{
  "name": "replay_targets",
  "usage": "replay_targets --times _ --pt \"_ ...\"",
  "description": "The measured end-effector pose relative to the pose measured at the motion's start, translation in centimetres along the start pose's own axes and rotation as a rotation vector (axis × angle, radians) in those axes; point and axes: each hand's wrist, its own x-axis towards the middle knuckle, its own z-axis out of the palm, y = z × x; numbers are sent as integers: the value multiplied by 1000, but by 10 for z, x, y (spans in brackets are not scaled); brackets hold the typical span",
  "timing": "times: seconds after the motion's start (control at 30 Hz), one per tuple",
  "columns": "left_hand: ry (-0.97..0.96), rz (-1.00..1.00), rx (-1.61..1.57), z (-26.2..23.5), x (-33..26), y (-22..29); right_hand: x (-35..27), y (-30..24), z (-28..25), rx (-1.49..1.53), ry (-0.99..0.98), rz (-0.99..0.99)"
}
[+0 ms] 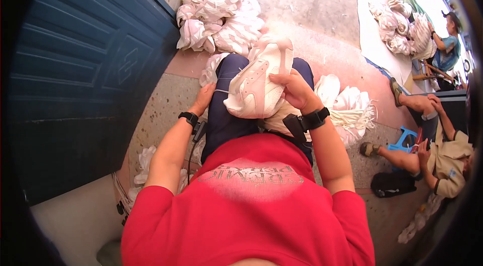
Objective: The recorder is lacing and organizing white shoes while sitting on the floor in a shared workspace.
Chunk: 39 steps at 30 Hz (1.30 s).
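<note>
A white and pale pink shoe upper (258, 85) lies tilted over my lap. My right hand (298, 89) grips its right side, thumb on the outer face and fingers behind it. My left hand (203, 97) is closed beside my left thigh, just left of the upper. A thin white cord (222, 90) runs between my left hand and the upper's left edge. My left fingertips are partly hidden, so the end of the cord does not show. Another pale upper (211, 69) sits against my left knee, just beyond that hand.
Heaped shoe uppers (221, 17) lie ahead on the floor; another bundle with loose laces (347, 107) sits by my right leg. A dark blue door (85, 65) stands at left. One seated person (437, 160) is at right, another (448, 47) farther off beside an uppers pile (395, 22).
</note>
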Motion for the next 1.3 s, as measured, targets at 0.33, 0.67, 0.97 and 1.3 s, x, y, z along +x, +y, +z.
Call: replay_targets --times 0.33,0.67,0.97,1.3 --pt "-208 216 449 -26 -108 200 -2 20 -45 197 -328 72" --pt "-374 699 891 69 -91 157 0 -5 -83 -324 413 -141" --pt "-335 724 1187 83 -112 140 -79 26 -90 -150 578 -299" --pt "-250 693 1291 97 -105 121 -39 81 -40 -1546 461 -536"
